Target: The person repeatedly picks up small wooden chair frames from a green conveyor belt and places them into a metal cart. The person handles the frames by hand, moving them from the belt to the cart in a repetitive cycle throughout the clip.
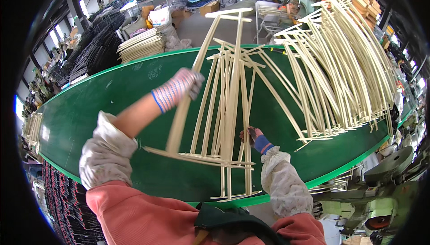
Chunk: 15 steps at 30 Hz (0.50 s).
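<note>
Several pale wooden frames (234, 79), each made of long slats with short crosspieces, lie overlapped in the middle of the green table. My left hand (186, 84), in a striped glove and slightly blurred, is closed around the left long slat of the topmost wooden frame (200, 57). That frame is tilted and its lower left part is smeared by motion. On the right side of the same pile, my right hand (254, 138), in a dark glove with a blue cuff, has its fingers bent around a long slat. Which frame that slat belongs to is hard to make out.
A large stack of similar wooden frames (345, 75) leans across the table's right side. The green tabletop (116, 88) has a raised rim. Bundled pale slats (142, 45) stand beyond the far edge, and dark bundles (96, 43) lie behind at left. Machinery (380, 204) stands at lower right.
</note>
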Motion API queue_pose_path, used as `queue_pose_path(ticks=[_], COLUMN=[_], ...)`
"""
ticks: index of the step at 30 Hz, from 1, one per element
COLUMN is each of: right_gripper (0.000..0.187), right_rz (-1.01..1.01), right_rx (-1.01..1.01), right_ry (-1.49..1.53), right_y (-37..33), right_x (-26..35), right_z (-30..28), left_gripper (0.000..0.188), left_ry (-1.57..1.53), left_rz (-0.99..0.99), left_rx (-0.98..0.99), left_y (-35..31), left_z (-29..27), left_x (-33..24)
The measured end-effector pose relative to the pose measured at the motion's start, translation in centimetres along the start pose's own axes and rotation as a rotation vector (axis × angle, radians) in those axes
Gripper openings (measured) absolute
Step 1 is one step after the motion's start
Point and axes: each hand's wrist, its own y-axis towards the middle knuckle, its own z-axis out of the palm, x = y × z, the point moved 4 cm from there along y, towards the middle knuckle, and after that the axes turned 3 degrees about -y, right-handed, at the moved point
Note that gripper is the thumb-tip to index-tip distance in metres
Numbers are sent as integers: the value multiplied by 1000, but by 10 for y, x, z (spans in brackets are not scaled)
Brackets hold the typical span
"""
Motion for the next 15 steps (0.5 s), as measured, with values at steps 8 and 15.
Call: queue_pose_path(ticks=[8,15], right_gripper=[54,66], right_rz=[86,-157], right_rx=[648,-123], right_ry=[497,-183], right_y=[-63,-47], right_x=[30,-4], right_z=[14,0], left_gripper=[36,57], left_ry=[342,808], left_rz=[235,272], left_rx=[-401,-349], left_y=[-22,-42], left_z=[30,53], left_x=[203,236])
